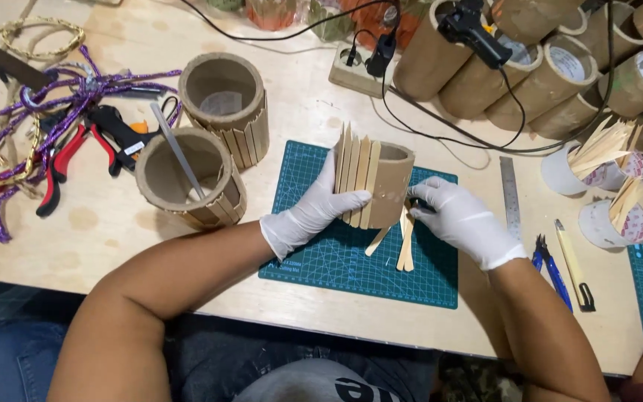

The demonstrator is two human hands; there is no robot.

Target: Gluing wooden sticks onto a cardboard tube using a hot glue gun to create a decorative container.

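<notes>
A short cardboard tube [394, 186] stands on a green cutting mat [336, 260], with several flat wooden sticks [356, 175] lined upright against its left side. My left hand [314, 212], in a white glove, wraps around those sticks and presses them to the tube. My right hand [459, 217], also gloved, rests on the mat just right of the tube, fingertips pinched on a small dark object beside the tube's base. A few loose wooden sticks [405, 242] lie on the mat between my hands.
Two stick-clad cardboard tubes [195, 182] [225, 100] stand at left, near red pliers [57, 167] and purple cord [76, 97]. A glue gun [474, 30] lies on stacked tubes at the back. Cups of sticks [604, 160], a steel ruler [510, 197] and a cutter [574, 264] sit right.
</notes>
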